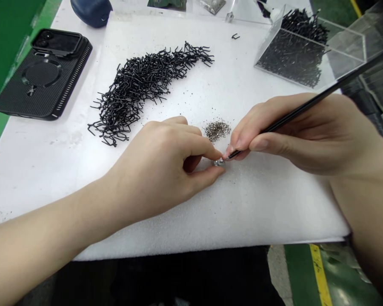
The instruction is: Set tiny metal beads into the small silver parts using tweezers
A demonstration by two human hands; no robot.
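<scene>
Between the thumb and index finger of my left hand [166, 161] is a tiny silvery metal piece [218, 162], pinched just above the white foam sheet [258, 212]. My right hand [293, 131] grips a thin black stick-like tool [293, 114] like a pen, its tip touching or very near the metal piece. Just beyond my fingertips lies a small heap of tiny shiny metallic bits [217, 130]. A long curved pile of short black forked pieces [143, 83] spreads behind my left hand.
A clear plastic box [309, 57] of black pieces stands at the back right. One loose forked piece [235, 37] lies left of it. A black phone [44, 72] rests at the left, near a dark blue rounded case [92, 10]. The foam's front edge faces my lap.
</scene>
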